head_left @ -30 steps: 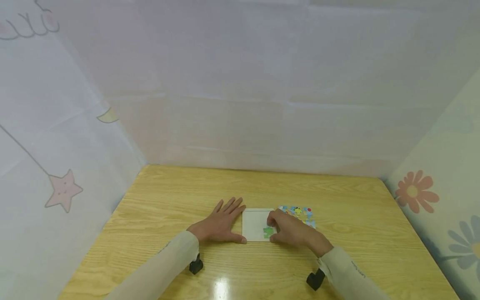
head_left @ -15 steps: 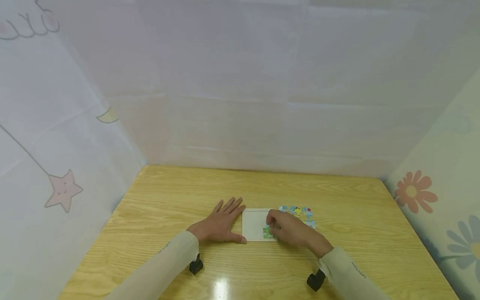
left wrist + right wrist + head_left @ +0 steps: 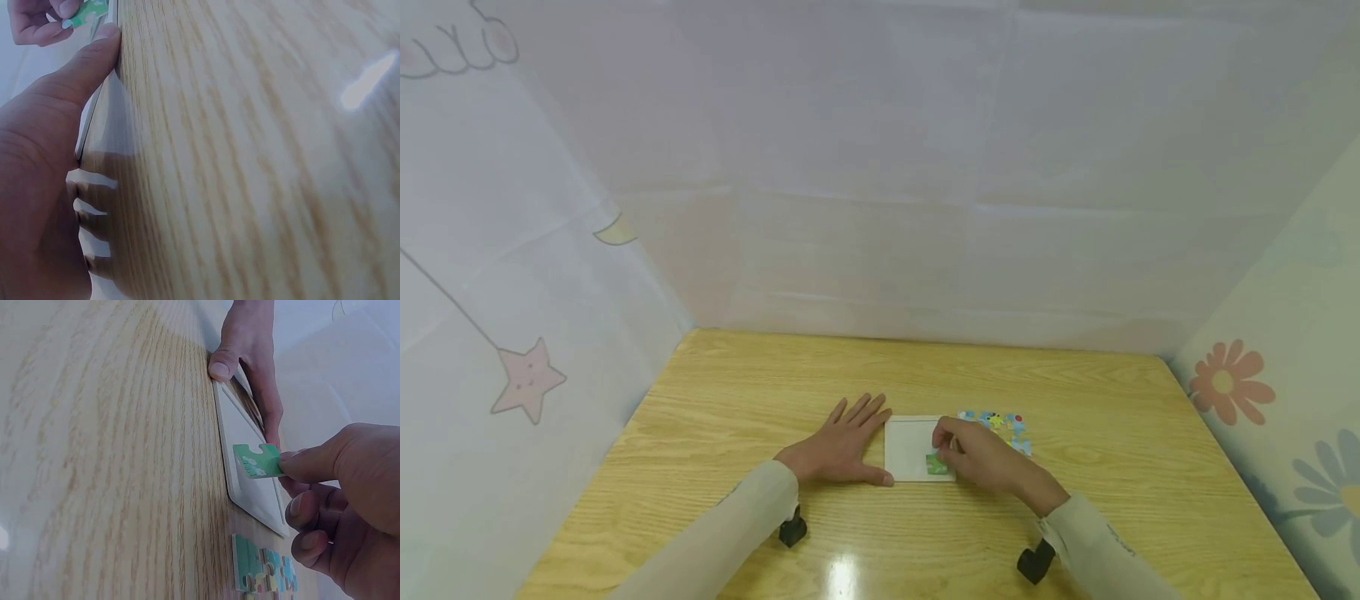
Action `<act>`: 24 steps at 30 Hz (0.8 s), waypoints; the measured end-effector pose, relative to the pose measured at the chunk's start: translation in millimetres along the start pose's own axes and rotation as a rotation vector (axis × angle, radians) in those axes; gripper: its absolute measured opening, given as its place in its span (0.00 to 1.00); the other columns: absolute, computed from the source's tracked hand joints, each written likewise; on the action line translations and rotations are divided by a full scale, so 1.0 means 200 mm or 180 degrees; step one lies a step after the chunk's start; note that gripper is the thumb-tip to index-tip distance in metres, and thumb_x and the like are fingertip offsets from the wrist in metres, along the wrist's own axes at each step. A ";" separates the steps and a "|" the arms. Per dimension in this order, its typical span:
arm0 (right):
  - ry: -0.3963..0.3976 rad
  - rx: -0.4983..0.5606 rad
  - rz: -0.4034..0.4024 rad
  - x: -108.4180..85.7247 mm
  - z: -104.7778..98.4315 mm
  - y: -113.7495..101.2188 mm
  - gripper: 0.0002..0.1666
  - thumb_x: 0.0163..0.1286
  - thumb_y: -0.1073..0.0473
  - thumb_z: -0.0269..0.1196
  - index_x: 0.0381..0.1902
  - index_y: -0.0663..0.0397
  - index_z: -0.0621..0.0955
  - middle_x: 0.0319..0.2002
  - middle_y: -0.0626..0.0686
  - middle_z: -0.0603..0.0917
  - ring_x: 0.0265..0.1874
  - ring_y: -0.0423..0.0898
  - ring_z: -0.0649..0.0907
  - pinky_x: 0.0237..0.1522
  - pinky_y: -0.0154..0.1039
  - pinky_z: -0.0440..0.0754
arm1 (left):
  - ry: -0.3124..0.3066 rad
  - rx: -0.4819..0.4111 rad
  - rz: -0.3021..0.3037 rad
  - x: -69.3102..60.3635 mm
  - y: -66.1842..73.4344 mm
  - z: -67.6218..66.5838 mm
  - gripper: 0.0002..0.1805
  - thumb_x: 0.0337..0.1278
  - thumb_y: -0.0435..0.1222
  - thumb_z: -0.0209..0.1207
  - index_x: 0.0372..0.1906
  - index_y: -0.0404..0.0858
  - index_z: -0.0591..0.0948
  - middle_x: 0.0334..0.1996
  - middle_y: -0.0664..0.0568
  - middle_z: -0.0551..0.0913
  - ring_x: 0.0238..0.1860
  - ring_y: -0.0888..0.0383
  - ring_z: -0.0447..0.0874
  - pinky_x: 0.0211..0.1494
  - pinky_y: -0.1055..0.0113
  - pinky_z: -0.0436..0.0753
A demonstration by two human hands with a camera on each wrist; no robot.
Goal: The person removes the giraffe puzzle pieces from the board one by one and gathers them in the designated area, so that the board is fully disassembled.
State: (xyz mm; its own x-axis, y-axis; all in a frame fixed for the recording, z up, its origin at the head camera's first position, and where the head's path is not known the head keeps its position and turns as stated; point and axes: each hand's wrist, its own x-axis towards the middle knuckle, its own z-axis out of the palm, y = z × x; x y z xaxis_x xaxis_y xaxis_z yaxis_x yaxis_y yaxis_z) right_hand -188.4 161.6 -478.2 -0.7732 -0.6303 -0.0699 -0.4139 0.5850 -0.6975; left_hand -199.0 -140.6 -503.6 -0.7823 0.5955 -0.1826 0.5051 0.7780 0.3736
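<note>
A white puzzle tray [image 3: 908, 442] lies in the middle of the wooden table. My left hand [image 3: 838, 452] rests with fingers spread at its left side, thumb on the near left corner. My right hand [image 3: 983, 455] pinches a green puzzle piece [image 3: 936, 464] over the tray's near right part. Seen from the right wrist, this green piece [image 3: 255, 460] has a notch and pale markings, and it is held by thumb and fingers above the tray floor [image 3: 240, 437]. My right fingers hide part of the tray's right side.
Several loose puzzle pieces [image 3: 1017, 425], blue, yellow and green, lie on the table just right of the tray, partly behind my right hand. Fabric walls [image 3: 880, 250] with printed drawings enclose the table [image 3: 760, 367] at the back and sides.
My right thumb has moved from the tray's near edge up to the green piece, which now shows a different outline, as if turned. My left hand and the tray stay in place.
</note>
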 end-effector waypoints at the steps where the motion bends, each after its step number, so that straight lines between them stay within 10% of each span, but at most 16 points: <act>1: 0.0005 0.0015 0.0001 0.00 0.00 0.00 0.03 0.82 0.61 0.60 0.48 0.49 0.80 0.39 0.46 0.85 0.28 0.37 0.76 0.31 0.32 0.78 | -0.0001 0.0000 -0.0002 0.00 0.00 0.00 0.64 0.59 0.75 0.60 0.89 0.45 0.50 0.90 0.48 0.39 0.91 0.45 0.35 0.90 0.36 0.39; 24: 0.0118 0.0113 0.0094 -0.19 -0.15 0.13 0.03 0.84 0.61 0.58 0.49 0.53 0.79 0.37 0.50 0.84 0.29 0.36 0.75 0.32 0.31 0.78 | 0.0005 0.0017 0.0074 0.00 -0.01 0.00 0.63 0.60 0.74 0.60 0.89 0.44 0.50 0.90 0.46 0.39 0.90 0.42 0.35 0.89 0.34 0.39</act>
State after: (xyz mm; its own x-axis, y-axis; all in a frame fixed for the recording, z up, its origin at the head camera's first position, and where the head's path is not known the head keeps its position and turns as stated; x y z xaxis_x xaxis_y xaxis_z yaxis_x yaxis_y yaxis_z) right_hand -184.3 216.3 -471.1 -0.8024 -0.5933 -0.0649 -0.3738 0.5843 -0.7204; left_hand -200.2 -141.1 -504.7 -0.7708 0.6132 -0.1726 0.5251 0.7650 0.3728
